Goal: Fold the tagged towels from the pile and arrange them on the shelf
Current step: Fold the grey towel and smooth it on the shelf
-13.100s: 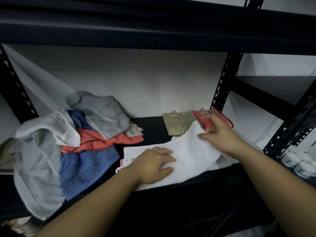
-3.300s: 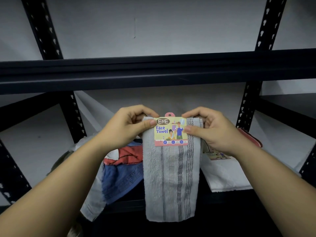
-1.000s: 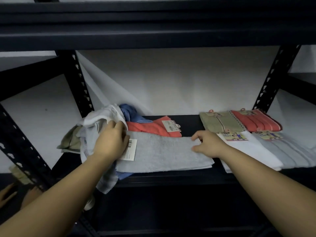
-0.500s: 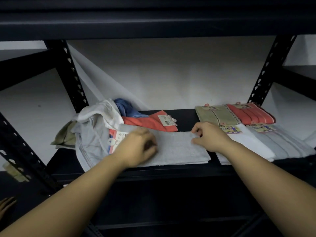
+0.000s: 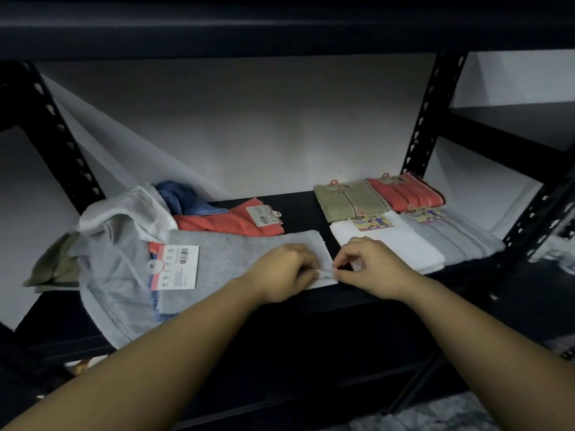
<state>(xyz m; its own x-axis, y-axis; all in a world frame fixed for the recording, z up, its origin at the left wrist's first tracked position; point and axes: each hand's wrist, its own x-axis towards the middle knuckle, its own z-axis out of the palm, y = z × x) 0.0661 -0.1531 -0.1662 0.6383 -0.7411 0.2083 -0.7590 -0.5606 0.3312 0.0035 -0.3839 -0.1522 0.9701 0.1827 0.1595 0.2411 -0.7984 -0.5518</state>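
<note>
Your left hand [image 5: 284, 272] and right hand [image 5: 368, 267] both have fingers curled in, pinching the front right corner of the grey towel [image 5: 242, 259]. It's a fuzzy terry rectangle lying flat along the front of the black metal shelf [image 5: 298, 209], with its card tag [image 5: 175, 267] face up at the left end. That end overlaps the crumpled pile [image 5: 124, 237] of white, blue and coral cloth. Off to the right you've got neat folded squares: olive towel [image 5: 345, 200], coral towel [image 5: 404, 194], white towel [image 5: 401, 241] and striped grey towel [image 5: 460, 241].
</note>
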